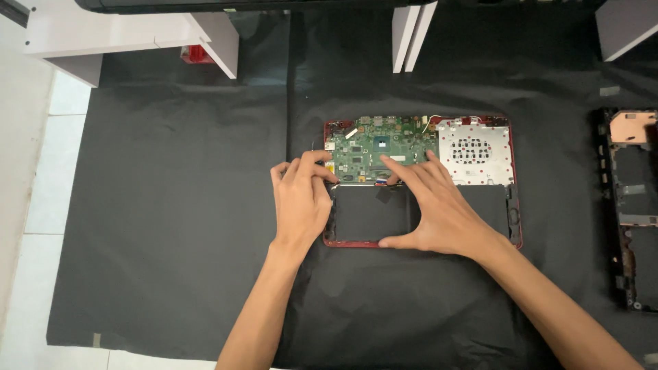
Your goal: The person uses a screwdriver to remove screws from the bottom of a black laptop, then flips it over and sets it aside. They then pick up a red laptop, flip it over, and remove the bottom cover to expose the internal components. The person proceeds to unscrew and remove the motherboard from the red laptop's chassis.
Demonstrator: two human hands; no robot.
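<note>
A wide black cloth mat covers most of the floor, its near edge lying on pale floor tiles that show along the left side and at the bottom. Two bare forearms reach up from the near edge onto the mat.

The left hand rests at the left rim of an opened red laptop base, its fingers curled together with the tips pressed at the lower left corner of the green circuit board. The right hand lies flat over the middle of the base, fingers spread, fingertips touching the board's lower edge, while the thumb reaches back to the near red rim. Whether either hand pinches anything cannot be told.

The laptop base sits in the middle of the mat, slightly right of centre. Its near half is a dark rectangular bay; the far half holds the green board on the left and a silver perforated metal plate on the right.

At the right edge lies a second black disassembled casing with a copper-coloured patch. Farther off stand white furniture legs, a white low shelf, and a small red object beneath it.
</note>
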